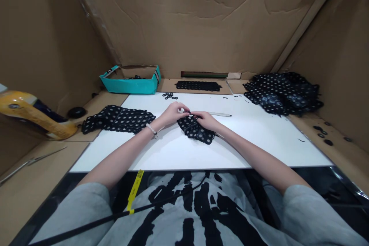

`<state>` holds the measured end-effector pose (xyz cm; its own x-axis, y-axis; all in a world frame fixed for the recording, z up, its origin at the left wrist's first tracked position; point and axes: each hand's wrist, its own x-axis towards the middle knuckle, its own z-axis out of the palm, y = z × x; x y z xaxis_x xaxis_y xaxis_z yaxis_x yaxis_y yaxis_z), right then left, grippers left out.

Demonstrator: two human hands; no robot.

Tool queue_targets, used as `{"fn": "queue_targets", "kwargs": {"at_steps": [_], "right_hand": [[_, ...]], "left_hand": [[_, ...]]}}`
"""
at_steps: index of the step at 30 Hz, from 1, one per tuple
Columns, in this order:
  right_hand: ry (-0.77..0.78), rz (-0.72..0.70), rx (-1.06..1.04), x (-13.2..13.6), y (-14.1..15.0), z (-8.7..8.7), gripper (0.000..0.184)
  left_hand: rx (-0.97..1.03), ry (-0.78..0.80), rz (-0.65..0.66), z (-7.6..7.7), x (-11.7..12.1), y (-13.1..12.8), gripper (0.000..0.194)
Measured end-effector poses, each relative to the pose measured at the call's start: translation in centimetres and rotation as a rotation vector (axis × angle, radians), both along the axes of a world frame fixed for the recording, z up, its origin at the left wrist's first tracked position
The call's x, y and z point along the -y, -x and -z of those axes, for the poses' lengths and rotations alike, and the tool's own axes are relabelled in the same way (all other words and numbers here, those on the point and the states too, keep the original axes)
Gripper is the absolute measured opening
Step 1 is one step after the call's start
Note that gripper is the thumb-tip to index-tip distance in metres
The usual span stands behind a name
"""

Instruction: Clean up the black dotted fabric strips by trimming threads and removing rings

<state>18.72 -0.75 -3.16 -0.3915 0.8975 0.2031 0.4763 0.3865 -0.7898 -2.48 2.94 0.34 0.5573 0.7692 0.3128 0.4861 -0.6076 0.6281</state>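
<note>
Left hand (175, 113): we pinched the mesh (198, 132) by its edge | right hand (208, 120): gripped it too | a loose pinch risked a slip

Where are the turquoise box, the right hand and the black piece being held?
Turquoise box (129, 86): head view, on its front wall.
Right hand (208, 120): head view, on the back of the hand.
Black piece being held (197, 132): head view, on its middle.
</note>
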Motion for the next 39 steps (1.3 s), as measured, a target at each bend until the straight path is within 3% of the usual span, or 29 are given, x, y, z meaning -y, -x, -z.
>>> {"fn": "queue_targets", "kwargs": {"at_steps": [3,6,12,16,23,26,31,33,35,39], "right_hand": [[0.014,-0.034,-0.001,0.2,0.0,-0.4,0.050],[0.013,-0.033,-0.006,0.1,0.2,-0.7,0.044],[0.046,0.056,0.058,-0.1,0.1,-0.3,0.035],[0.032,0.047,0.073,0.0,0.0,-0.2,0.031],[0.030,0.046,0.091,-0.1,0.0,-0.2,0.028],[0.032,0.050,0.088,-0.1,0.0,-0.2,0.028],[0.013,0.044,0.023,0.1,0.0,-0.2,0.034],[0.006,0.022,0.001,0.1,0.0,-0.2,0.037],[0.007,-0.002,-0.011,0.2,0.0,-0.2,0.040],[0.016,-0.024,-0.020,0.2,0.0,-0.3,0.043]], "left_hand": [[0.098,0.223,-0.044,-0.2,-0.7,0.6,0.031],[0.240,0.368,-0.201,0.0,-1.9,1.5,0.034],[0.524,0.354,-0.655,0.6,-4.4,4.4,0.030],[0.403,0.398,-0.777,1.0,-5.3,6.0,0.033],[0.448,0.266,-0.568,1.3,-5.4,5.7,0.072],[0.274,0.194,-0.503,0.8,-4.7,5.0,0.064],[-0.069,0.266,-0.011,0.5,-2.6,3.1,0.038],[-0.116,0.270,0.088,0.7,-2.0,2.4,0.036],[-0.091,0.250,0.099,1.0,-1.6,1.9,0.036],[0.056,0.187,-0.011,1.5,-1.4,1.3,0.037]]}}
